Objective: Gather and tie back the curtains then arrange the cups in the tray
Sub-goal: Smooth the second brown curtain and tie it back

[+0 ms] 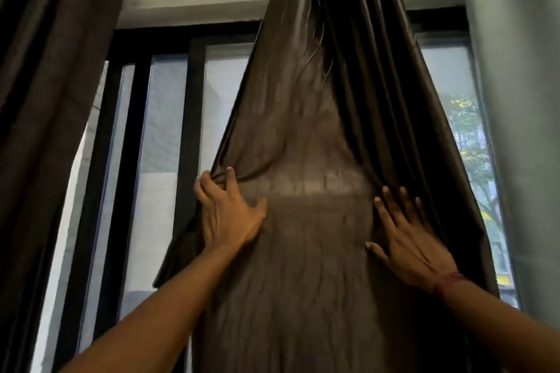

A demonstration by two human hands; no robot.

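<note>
A dark brown satin curtain (315, 118) hangs in front of me, wide at hand height and narrowing toward the top. My left hand (225, 209) grips its left edge, fingers curled into a fold of the cloth. My right hand (406, 233) lies on the right side of the panel, fingers spread and pushed into the pleats; I cannot tell whether it grips them. A red thread band circles my right wrist. No cups or tray are in view.
A second dark curtain (51, 76) hangs at the far left. A pale grey-green curtain (521, 100) hangs at the far right. Behind them is a black-framed window (194, 118) with daylight and trees outside.
</note>
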